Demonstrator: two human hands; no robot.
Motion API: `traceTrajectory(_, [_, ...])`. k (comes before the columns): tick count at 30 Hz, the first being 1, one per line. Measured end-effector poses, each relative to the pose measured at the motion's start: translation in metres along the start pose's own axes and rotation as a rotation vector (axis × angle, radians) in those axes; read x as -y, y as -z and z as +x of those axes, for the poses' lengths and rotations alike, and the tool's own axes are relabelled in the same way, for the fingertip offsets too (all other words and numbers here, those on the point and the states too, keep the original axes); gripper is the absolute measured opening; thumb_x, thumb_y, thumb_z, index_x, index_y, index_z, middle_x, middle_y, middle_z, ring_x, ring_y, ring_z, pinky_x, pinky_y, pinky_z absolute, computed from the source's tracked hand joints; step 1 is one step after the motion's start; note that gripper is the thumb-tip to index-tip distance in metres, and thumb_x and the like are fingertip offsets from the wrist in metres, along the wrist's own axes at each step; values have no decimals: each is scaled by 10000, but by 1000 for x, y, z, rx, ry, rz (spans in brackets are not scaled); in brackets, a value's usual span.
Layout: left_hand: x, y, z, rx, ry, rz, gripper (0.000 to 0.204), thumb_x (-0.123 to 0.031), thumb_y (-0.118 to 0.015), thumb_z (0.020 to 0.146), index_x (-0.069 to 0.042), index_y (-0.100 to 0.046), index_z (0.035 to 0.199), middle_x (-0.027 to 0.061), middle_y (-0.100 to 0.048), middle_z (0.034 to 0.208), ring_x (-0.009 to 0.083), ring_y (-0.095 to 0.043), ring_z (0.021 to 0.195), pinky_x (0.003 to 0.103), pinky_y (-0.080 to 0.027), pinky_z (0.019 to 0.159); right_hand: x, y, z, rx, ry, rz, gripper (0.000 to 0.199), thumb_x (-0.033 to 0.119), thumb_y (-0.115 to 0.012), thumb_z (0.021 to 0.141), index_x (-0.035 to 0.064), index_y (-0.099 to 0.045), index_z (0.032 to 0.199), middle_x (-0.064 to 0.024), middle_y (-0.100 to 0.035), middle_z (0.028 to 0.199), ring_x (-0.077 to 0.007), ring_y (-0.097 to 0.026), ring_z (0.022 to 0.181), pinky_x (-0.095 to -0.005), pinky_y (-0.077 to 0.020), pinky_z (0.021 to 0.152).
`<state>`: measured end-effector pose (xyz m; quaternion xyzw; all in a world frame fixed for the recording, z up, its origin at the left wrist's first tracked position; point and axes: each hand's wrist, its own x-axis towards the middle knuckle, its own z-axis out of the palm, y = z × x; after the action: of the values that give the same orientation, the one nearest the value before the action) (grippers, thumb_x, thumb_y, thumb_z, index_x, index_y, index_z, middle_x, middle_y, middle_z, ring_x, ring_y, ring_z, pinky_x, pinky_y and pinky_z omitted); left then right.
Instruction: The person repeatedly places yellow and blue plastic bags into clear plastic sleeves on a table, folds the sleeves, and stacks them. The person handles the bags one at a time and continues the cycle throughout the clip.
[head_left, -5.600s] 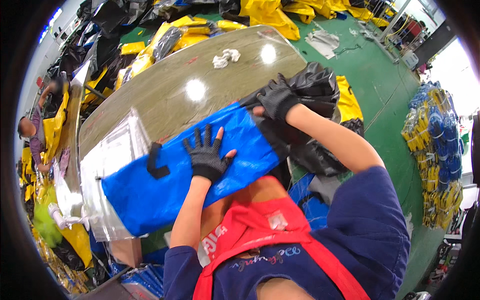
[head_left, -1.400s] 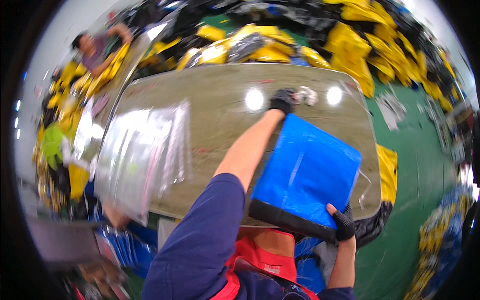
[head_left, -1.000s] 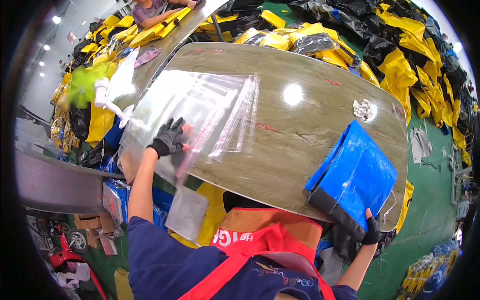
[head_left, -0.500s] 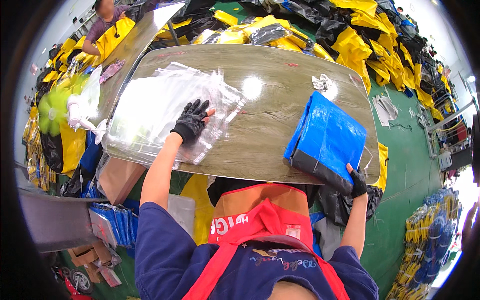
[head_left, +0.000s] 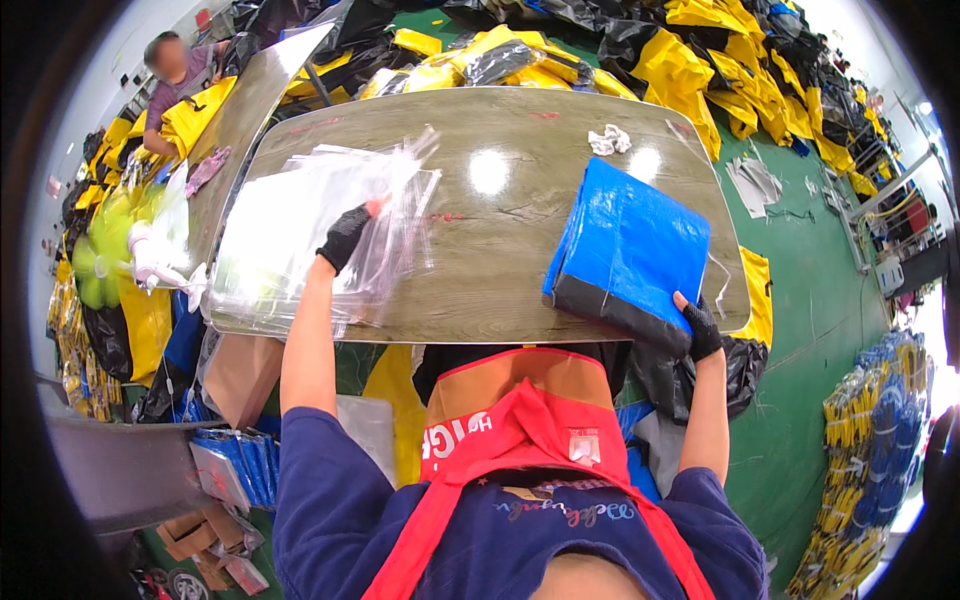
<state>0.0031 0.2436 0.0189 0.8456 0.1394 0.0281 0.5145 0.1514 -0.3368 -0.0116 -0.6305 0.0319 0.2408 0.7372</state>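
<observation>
I see a glossy wood-grain oval table (head_left: pixel 520 270) with a crumpled white scrap (head_left: pixel 609 140) near its far edge. Heaps of yellow-and-black folded covers (head_left: pixel 720 60) lie beyond it on the green floor (head_left: pixel 800 330). Second person in purple top (head_left: pixel 180 85) far left. Stacked blue-and-yellow packets (head_left: pixel 870 440) at right.

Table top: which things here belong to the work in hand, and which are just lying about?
In hand:
- clear plastic bags, under the left hand
- folded blue item, its near corner in the right hand

Lying about:
- crumpled white scrap
- yellow and black heaps beyond the table
</observation>
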Motion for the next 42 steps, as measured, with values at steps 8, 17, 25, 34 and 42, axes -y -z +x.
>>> traceTrajectory(8, [-30, -131, -35, 203, -335, 873, 595, -376, -494, 909, -135, -328, 1427, 186, -285, 1481, 401, -228, 1374, 526, -129, 1120, -16, 26, -4, 45, -70, 300, 612, 221, -671, 852, 14, -394, 1357, -152, -550, 1231, -258, -604, 1024, -377, -510, 880])
traceTrajectory(17, [-28, -138, -45, 131, -448, 991, 487, -297, -320, 961, -94, -379, 1400, 209, -290, 1472, 408, -232, 1369, 529, -112, 1125, 26, -45, -48, 259, -141, -133, 768, 218, -732, 745, 0, -375, 1389, -177, -532, 1268, -260, -564, 1076, -359, -458, 931])
traceTrajectory(25, [-19, -140, -43, 72, -485, 968, 461, -317, -362, 962, -132, -417, 1381, 159, -318, 1472, 368, -255, 1371, 514, -136, 1125, 25, -25, -49, 213, -214, -179, 759, 237, -726, 755, 5, -381, 1391, -179, -540, 1259, -246, -582, 1037, -350, -475, 902])
traceTrajectory(34, [0, -130, -20, 71, -399, 608, 436, -319, -308, 987, -128, -451, 1353, 111, -441, 1405, 322, -336, 1341, 459, -182, 1125, 29, -29, -55, 218, -170, -203, 765, 236, -733, 749, 13, -383, 1391, -181, -542, 1253, -263, -584, 1036, -361, -480, 898])
traceTrajectory(42, [-71, -98, -60, 223, -587, 666, 521, -437, -387, 963, -74, -509, 1317, 177, -522, 1312, 352, -444, 1254, 441, -254, 1102, -60, -119, -118, 327, 41, -404, 703, 392, -759, 757, -17, -491, 1262, -159, -592, 1119, -238, -523, 1124, -369, -388, 993])
